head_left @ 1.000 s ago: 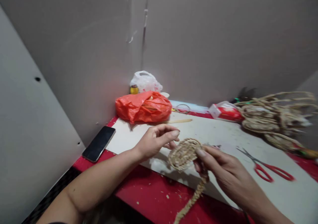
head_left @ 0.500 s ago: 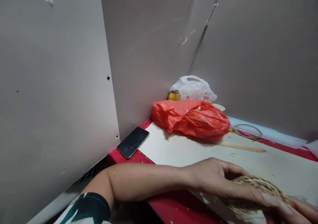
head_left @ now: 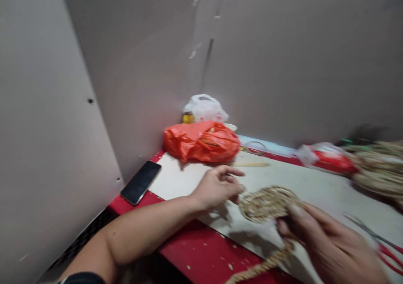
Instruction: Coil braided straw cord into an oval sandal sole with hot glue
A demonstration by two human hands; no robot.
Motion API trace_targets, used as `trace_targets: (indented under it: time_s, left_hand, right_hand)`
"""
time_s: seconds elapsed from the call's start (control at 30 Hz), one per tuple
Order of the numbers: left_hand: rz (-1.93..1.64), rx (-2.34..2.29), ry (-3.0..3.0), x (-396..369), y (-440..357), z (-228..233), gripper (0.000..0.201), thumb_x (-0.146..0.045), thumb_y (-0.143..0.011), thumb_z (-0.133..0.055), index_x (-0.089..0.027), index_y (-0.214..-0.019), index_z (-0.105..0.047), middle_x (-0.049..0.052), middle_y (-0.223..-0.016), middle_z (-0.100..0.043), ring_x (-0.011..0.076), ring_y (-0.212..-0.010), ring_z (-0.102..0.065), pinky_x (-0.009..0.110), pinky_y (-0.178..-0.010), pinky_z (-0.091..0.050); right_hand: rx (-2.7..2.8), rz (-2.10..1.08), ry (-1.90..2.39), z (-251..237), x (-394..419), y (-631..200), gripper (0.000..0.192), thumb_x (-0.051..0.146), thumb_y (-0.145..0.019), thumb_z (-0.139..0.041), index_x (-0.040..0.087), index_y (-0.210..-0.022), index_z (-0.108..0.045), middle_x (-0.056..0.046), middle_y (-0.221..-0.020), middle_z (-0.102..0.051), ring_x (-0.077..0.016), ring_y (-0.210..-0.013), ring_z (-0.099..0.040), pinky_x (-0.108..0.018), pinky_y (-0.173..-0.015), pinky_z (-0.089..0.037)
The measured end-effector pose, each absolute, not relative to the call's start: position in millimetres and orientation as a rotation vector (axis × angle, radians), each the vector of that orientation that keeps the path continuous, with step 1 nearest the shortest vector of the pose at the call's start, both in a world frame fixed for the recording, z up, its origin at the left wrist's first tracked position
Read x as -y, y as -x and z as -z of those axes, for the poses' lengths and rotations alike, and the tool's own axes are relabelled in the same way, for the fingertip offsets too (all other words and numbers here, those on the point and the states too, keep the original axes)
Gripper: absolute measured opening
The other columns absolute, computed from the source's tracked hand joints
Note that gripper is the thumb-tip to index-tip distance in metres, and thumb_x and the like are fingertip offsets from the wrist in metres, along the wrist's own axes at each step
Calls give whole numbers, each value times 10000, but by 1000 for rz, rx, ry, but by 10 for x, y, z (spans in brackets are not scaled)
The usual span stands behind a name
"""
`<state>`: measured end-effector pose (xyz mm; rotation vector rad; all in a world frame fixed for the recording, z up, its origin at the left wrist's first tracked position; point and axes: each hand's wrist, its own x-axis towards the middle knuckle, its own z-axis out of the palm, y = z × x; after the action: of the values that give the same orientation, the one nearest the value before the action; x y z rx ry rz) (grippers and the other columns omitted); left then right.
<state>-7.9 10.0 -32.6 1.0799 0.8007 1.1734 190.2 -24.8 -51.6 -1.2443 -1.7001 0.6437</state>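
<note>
A coiled disc of braided straw [head_left: 266, 202] is held a little above the white board [head_left: 315, 187]. My right hand [head_left: 327, 246] pinches its near right edge, thumb on top. A loose braided tail [head_left: 261, 267] hangs from the disc toward the red table edge. My left hand [head_left: 220, 187] sits just left of the disc with the fingers curled and spread; its fingertips are at the disc's left rim, and whether they touch it is blurred.
An orange plastic bag [head_left: 201, 141] and a white bag [head_left: 206, 108] sit in the back corner. A black phone [head_left: 141, 182] lies at the left on the red table [head_left: 201, 254]. Red scissors [head_left: 384, 246] and a pile of straw braid [head_left: 378, 166] lie at the right.
The view swung left and back to the right. My left hand, which lay across the disc half a second ago, has drawn back to its left rim. My right hand still grips the disc.
</note>
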Motion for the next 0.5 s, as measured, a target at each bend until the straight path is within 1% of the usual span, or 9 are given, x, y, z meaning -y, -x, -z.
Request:
trace_targets:
  time_s: [0.07,0.13,0.2,0.37,0.43,0.5]
  left_hand:
    - [-1170,-808,-1092,-115,84,309,355,-216,-575,-780,-122,-885,-633,-41,-614,-558,65,-498,-500,196,-518,-392]
    - [-1118,-839,-1115,-123,73,302,338,-230,-566,-802,-116,-842,-643,-20,-630,-589,69,-521,-516,197,-535,-407]
    - [-1085,-840,-1132,-114,54,299,355,-275,-562,-824,-117,-822,-643,-5,-640,-616,79,-528,-535,200,-535,-418]
    - [-1044,-851,-1155,-63,28,282,392,-408,-588,-819,-126,-787,-634,-17,-524,-596,69,-426,-478,179,-439,-358]
    - [-1056,-844,-1134,-53,30,270,387,-398,-589,-824,-131,-804,-645,-3,-560,-632,78,-450,-511,181,-456,-387]
    - [-1089,-821,-1125,-51,31,260,353,-350,-606,-824,-132,-836,-669,20,-650,-680,92,-528,-570,191,-522,-444]
  right_hand:
    - [1686,-769,1193,329,306,-1788,496,566,-901,-449,200,-583,-553,-16,-546,-555,-142,-524,-508,-258,-535,-407]
    - [1620,-896,1130,251,313,-1711,477,549,-911,-446,197,-603,-540,2,-540,-525,-128,-512,-470,-248,-539,-399]
    - [1581,-998,1081,251,306,-1684,461,534,-919,-446,191,-623,-531,10,-550,-514,-120,-530,-466,-240,-562,-404]
    - [1539,-1145,1005,291,336,-1697,450,546,-911,-456,184,-651,-517,21,-566,-509,-104,-513,-453,-234,-534,-398]
    - [1534,-1172,990,289,346,-1700,444,548,-909,-456,185,-661,-513,27,-558,-507,-98,-491,-446,-233,-515,-392]
    - [1532,-1179,974,291,345,-1700,446,550,-910,-452,184,-664,-513,32,-549,-501,-93,-478,-441,-230,-505,-389]
